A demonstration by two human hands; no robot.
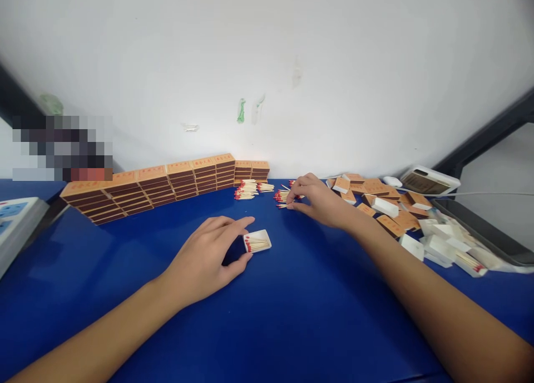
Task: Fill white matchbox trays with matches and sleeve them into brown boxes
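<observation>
A small white matchbox tray [265, 246] lies on the blue table, with a few red-headed matches [257, 244] inside. My left hand [208, 252] holds its left end, the thumb at the near corner and fingers at the far one. My right hand [315, 199] is farther off, by a loose pile of matches [282, 195] near the wall. Its thumb and fingertips come together on matches at the pile's edge; how many they pinch is hidden. To the left of that pile lies another heap of matches [247, 189].
Stacked brown matchboxes [181, 180] form a long row at the back left. Loose orange matchbox sleeves [390, 225] and white trays [438, 244] are heaped at the right, beside a phone [484, 230] and a white device [429, 180]. A white wall rises behind.
</observation>
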